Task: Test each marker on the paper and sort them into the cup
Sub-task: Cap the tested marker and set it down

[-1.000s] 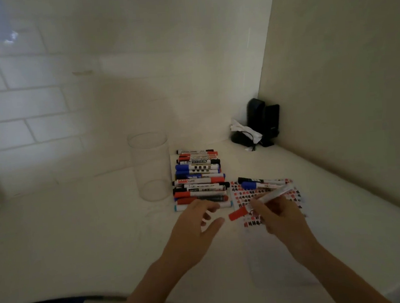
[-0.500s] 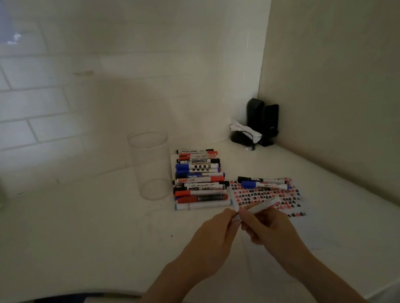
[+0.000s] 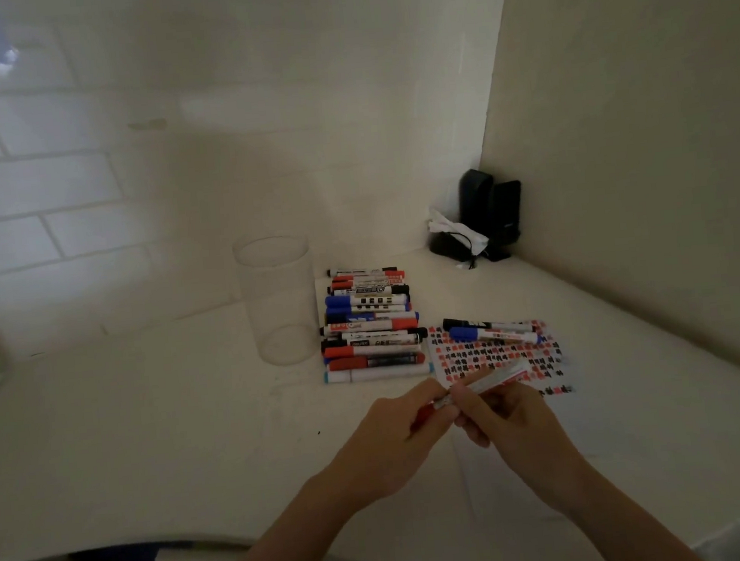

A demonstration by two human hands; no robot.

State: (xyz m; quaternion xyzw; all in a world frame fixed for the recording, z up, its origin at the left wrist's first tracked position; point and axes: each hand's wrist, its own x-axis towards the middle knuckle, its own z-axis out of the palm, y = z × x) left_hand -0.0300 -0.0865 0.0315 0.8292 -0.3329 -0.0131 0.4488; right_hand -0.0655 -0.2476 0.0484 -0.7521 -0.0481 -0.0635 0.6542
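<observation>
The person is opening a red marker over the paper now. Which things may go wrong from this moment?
1. The left hand grips the red cap while the right hand holds the marker; a sudden release might smear ink on fingers.
2. The clear cup stands right beside the marker stack, so a careless reach may tip it.

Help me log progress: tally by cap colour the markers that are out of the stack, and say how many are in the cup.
Black: 1, the black-capped marker on the paper
Blue: 1, the blue-capped marker beside it
Red: 1, the red-capped marker held by left hand and right hand
Total: 3
In the cup: 0
</observation>
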